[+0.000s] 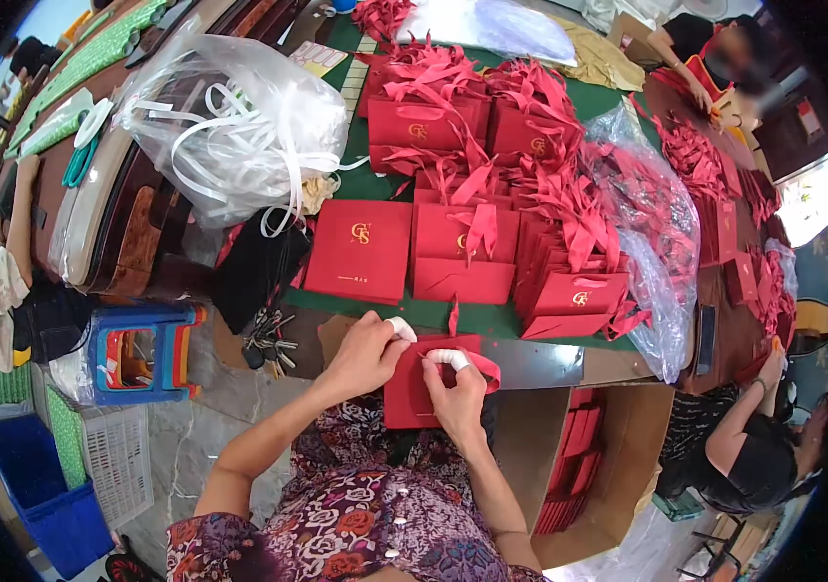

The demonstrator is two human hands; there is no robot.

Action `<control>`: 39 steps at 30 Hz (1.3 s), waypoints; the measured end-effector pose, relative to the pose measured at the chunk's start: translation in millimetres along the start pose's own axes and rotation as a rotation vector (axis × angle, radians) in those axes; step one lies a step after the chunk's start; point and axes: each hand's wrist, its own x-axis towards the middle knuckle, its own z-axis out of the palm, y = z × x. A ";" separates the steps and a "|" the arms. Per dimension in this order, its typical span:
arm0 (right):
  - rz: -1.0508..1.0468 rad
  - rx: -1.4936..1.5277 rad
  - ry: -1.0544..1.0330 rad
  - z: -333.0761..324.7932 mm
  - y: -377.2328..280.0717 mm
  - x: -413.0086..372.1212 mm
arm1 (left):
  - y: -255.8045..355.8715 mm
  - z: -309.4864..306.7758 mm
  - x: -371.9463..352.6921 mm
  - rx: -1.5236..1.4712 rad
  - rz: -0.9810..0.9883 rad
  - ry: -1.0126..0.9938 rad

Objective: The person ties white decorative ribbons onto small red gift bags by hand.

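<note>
A red paper bag (408,396) lies in front of my body at the table's near edge, between my hands. My left hand (367,354) is closed in a pinch above the bag's upper left part; what is between its fingertips is too small to make out. White tape wraps a finger on each hand. Thumb and finger of my right hand (456,396) pinch at the bag's top, on a red ribbon (487,371) that loops out to the right behind the fingers.
Red bags with ribbons (462,238) stand in rows on the green tabletop (394,320). A clear plastic bag with white ribbon (239,126) lies left. A carton (627,475) holding red bags stands below right. Blue stools (142,354) are at left. Other people work on both sides.
</note>
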 end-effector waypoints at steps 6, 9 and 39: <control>-0.044 -0.019 0.008 -1.2 -0.3 0.7 | -12.8 5.4 -2.2 -0.151 -0.109 -0.039; -0.077 -0.025 -0.003 -2.4 -1.6 2.3 | -11.2 4.7 -2.5 -0.160 -0.119 -0.028; 0.015 -0.072 -0.081 -27.1 -25.6 7.5 | 19.3 11.0 -8.7 -0.053 0.018 0.119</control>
